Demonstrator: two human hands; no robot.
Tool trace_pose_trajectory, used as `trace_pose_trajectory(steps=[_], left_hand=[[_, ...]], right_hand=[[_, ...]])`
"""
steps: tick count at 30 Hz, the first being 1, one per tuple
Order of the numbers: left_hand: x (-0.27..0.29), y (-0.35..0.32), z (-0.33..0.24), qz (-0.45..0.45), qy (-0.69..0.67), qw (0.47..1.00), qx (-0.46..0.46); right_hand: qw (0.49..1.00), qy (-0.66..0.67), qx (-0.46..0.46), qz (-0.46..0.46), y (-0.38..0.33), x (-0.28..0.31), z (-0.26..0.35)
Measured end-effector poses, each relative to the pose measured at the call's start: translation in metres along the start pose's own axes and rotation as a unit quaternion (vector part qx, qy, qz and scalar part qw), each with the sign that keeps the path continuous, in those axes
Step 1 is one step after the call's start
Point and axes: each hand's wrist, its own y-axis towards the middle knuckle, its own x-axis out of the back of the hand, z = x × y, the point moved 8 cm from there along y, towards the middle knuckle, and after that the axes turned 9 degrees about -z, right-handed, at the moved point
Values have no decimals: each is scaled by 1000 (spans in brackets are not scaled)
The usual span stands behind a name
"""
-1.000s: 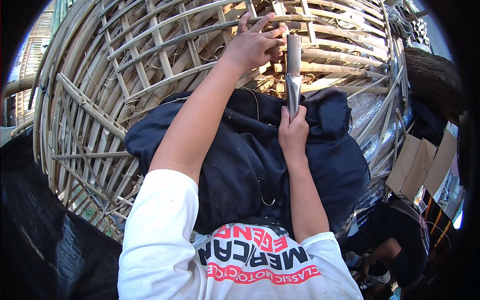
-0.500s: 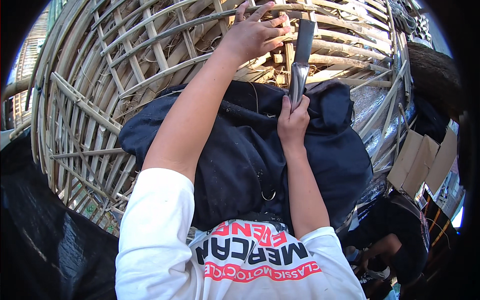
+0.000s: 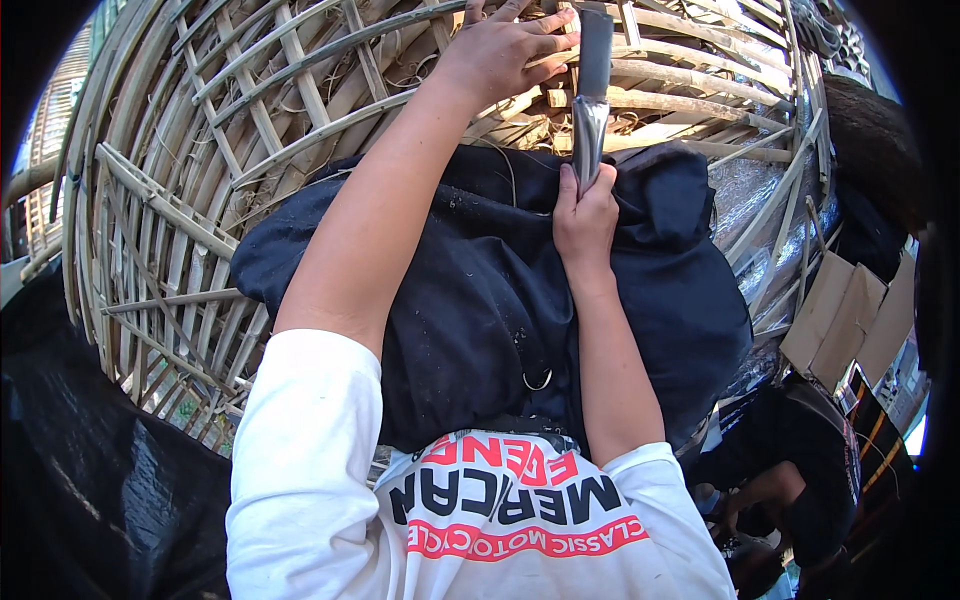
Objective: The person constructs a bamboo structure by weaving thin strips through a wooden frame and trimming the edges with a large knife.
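Observation:
My right hand (image 3: 587, 215) is wrapped around the shiny grey handle of a knife (image 3: 596, 65). Its broad, dark, square-ended blade points away from me over the bamboo. My left hand (image 3: 505, 58) rests at the top of the view with fingers spread, just left of the blade, on or close over the slats. Beneath both is a woven bamboo lattice (image 3: 307, 90) of crossing split strips; whether my fingertips press on a strip, I cannot tell. Dark cloth (image 3: 470, 320) with a metal ring covers my lap below the lattice.
On the right, an opened cardboard box (image 3: 845, 315) stands near a thick dark log (image 3: 872, 140). Another person (image 3: 790, 470) in dark clothes crouches at the lower right. Black sheeting (image 3: 100, 440) lies at the lower left, beside stacked bamboo strips (image 3: 170, 280).
The knife and my right hand have shifted slightly farther away and a little left. My left hand sits slightly higher in the view, its fingers still spread.

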Motion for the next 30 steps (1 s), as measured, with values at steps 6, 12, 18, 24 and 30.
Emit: trace_pose_trajectory(steps=[6, 12, 18, 24, 30], left_hand=[[3, 3, 3, 0, -28, 999, 14], [3, 4, 4, -6, -71, 997, 5], [21, 9, 0, -48, -122, 991, -9], [57, 22, 6, -116, -189, 975, 13], [106, 27, -25, -151, -205, 965, 65]], right_hand=[[993, 105, -5, -60, -3, 13, 3], [968, 224, -67, -87, -3, 28, -2], [943, 288, -158, -51, 8, 70, 9], [923, 323, -208, -33, 20, 137, 2], [902, 356, -239, -48, 20, 145, -24]])
